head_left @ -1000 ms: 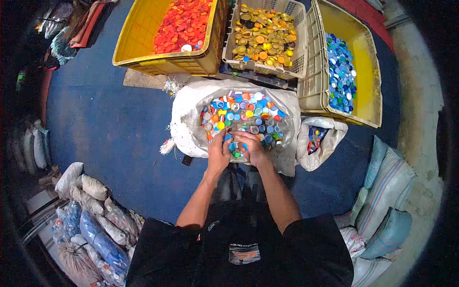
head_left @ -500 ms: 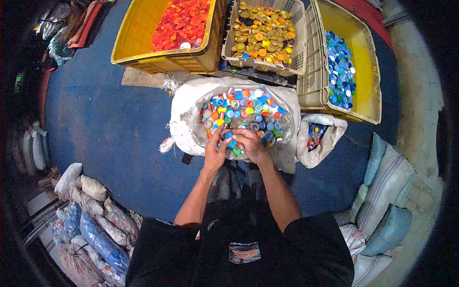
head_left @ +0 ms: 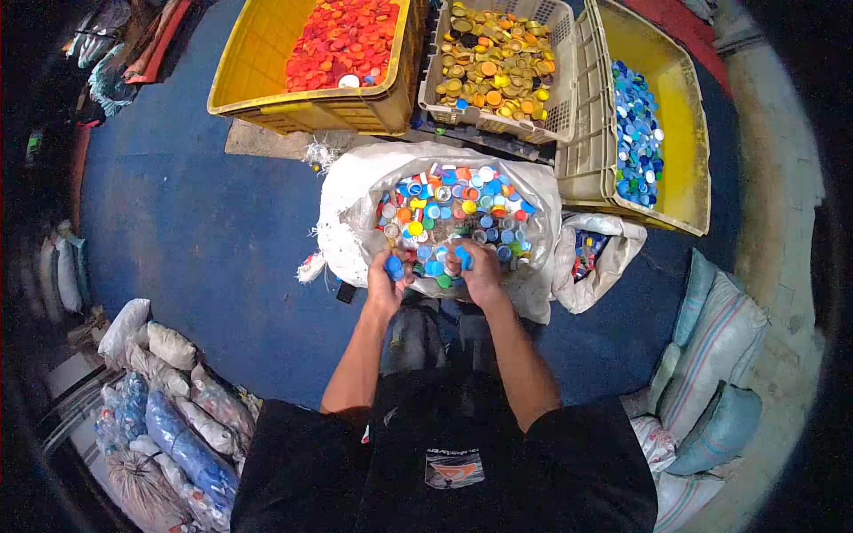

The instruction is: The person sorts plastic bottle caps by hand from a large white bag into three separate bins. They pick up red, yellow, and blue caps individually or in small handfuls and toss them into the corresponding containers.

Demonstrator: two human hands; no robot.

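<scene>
A white sack [head_left: 346,209] lies open in front of me, filled with mixed bottle caps [head_left: 462,209] in blue, red, orange, yellow and white. Both hands are at its near rim. My left hand [head_left: 386,280] is closed around a blue cap [head_left: 394,264]. Beside it, my right hand [head_left: 482,271] pinches another blue cap [head_left: 463,258] between its fingers. The two hands are a little apart, just above the caps at the sack's front edge.
Behind the sack stand a yellow crate of red caps [head_left: 258,62], a grey crate of gold caps [head_left: 560,84] and a yellow crate of blue caps [head_left: 684,124]. A small white bag [head_left: 613,258] sits right of the sack. Filled sacks lie at left [head_left: 169,417] and right [head_left: 720,355] on the blue floor.
My hands were close together, digging in the caps at the sack's near edge. They have lifted and moved apart, each now holding a blue cap.
</scene>
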